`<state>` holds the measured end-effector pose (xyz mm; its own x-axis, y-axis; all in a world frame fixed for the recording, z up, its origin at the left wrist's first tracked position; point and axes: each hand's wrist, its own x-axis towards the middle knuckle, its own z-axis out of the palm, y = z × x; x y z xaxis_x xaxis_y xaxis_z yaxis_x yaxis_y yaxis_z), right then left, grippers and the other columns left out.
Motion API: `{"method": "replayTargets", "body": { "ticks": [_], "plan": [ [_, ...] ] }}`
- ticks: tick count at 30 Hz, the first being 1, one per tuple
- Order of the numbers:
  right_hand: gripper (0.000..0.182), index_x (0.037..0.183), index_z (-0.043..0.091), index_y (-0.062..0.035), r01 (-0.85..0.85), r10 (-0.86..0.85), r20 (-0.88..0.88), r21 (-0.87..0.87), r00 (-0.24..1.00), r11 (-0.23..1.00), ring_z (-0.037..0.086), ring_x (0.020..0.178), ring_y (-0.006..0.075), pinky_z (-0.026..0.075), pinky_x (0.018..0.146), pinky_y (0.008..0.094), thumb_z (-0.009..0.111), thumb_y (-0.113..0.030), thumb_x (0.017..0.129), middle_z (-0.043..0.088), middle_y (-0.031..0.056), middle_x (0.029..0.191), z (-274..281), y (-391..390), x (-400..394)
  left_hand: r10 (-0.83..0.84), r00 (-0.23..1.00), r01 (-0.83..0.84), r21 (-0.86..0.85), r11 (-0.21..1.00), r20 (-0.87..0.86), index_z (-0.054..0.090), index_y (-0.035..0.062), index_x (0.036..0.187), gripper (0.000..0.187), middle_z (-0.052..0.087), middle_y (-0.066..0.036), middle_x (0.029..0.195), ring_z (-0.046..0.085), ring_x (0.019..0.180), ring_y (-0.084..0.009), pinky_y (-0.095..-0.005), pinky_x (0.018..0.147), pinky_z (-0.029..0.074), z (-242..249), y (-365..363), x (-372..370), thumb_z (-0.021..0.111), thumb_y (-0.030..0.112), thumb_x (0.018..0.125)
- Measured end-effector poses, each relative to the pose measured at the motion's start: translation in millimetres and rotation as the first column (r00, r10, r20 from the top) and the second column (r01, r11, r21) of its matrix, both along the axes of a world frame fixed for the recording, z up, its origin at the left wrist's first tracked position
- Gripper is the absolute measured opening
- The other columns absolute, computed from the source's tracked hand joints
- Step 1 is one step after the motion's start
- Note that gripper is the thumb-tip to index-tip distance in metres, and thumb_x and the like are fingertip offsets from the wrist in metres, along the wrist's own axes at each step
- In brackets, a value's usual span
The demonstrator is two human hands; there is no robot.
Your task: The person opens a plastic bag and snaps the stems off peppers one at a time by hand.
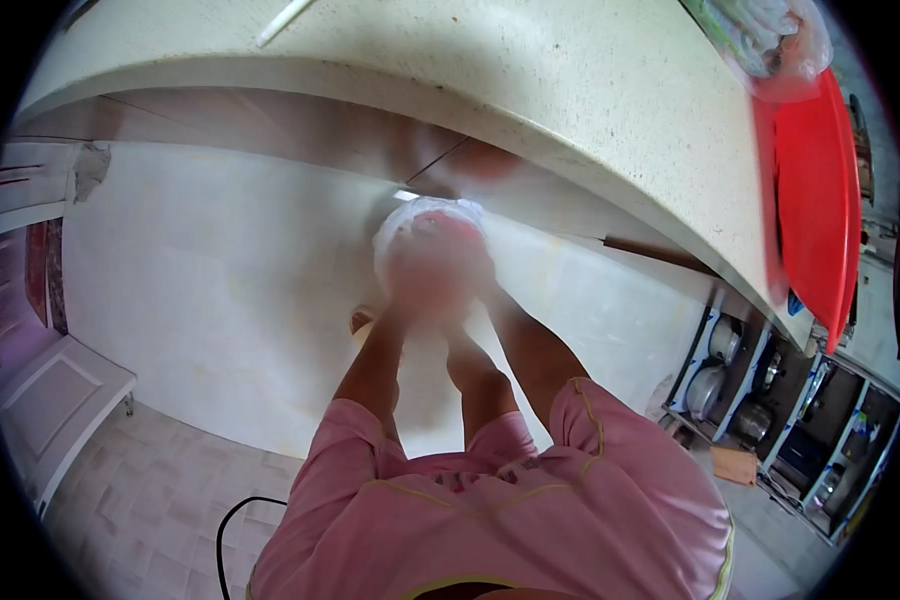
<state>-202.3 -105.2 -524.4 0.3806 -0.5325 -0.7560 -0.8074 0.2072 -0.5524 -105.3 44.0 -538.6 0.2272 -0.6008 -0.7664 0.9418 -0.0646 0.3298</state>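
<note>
Head view: the whitish plastic bag [404, 219] probably handles light, soft, slippery; grip its edge. Left hand [408, 283] and right hand [473, 270] blur; I can't tell the fingers' state.

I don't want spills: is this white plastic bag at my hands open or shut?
Cannot tell. Blur covers much of the white plastic bag; mainly its pale far edge shows.
</note>
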Motion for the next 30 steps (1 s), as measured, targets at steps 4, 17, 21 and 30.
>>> {"method": "replayTargets", "body": {
  "ticks": [4, 17, 21, 30],
  "plan": [
    [0.055, 0.123, 0.044, -0.0101, 0.109, -0.109, 0.027, 0.010, 0.994, 0.994, 0.056, 0.095, 0.0298, 0.045, 0.080, 0.0342, 0.061, -0.013, 0.071, 0.057, 0.0167, 0.104, 10.9, 18.5, -2.1, -0.154, 0.988, 0.154, 0.139, 0.978, -0.013, 0.044, 0.0118, 0.122, 0.034, 0.056, -0.003, 0.104, 0.057, 0.090, -0.0170, -0.0316, 0.073, 0.046, 22.0, 8.8, 9.3, 0.046, 0.019, 0.089],
    [0.051, 0.123, 0.048, -0.0105, -0.410, 0.433, 0.023, -0.283, 0.901, 0.867, 0.048, 0.110, 0.0282, 0.041, 0.086, 0.0369, 0.057, -0.026, 0.076, 0.046, 0.0161, 0.122, 110.1, 35.7, 21.0, -0.371, 0.905, 0.302, -0.301, 0.905, -0.209, 0.035, 0.0151, 0.132, 0.067, 0.042, -0.003, 0.124, 0.043, 0.112, -0.0168, -0.0389, 0.081, 0.045, 115.3, -20.1, 35.3, 0.032, 0.062, 0.083],
    [0.046, 0.113, 0.056, -0.0111, -0.362, 0.437, -0.018, -0.591, 0.899, 0.721, 0.051, 0.105, 0.0308, 0.040, 0.088, 0.0393, 0.055, -0.038, 0.077, 0.051, 0.0190, 0.116, -7.4, 36.4, -8.1, -0.609, 0.779, 0.556, -0.285, 0.780, -0.147, 0.026, 0.0130, 0.136, 0.078, 0.037, -0.006, 0.130, 0.041, 0.114, -0.0227, -0.0450, 0.073, 0.045, 110.6, -27.7, 50.9, 0.034, 0.067, 0.080],
    [0.031, 0.100, 0.062, -0.0074, 0.075, 0.181, 0.434, -0.510, 0.883, 0.857, 0.060, 0.082, 0.0234, 0.045, 0.077, 0.0337, 0.053, -0.033, 0.084, 0.063, 0.0118, 0.092, 287.9, 0.1, -12.5, -0.852, -0.161, 0.764, 0.609, 0.212, 0.499, 0.023, 0.0091, 0.136, 0.092, 0.022, -0.016, 0.140, 0.017, 0.130, -0.0336, -0.0464, 0.103, 0.018, 324.1, -59.0, 67.2, 0.071, 0.038, 0.064]
  ]
}}
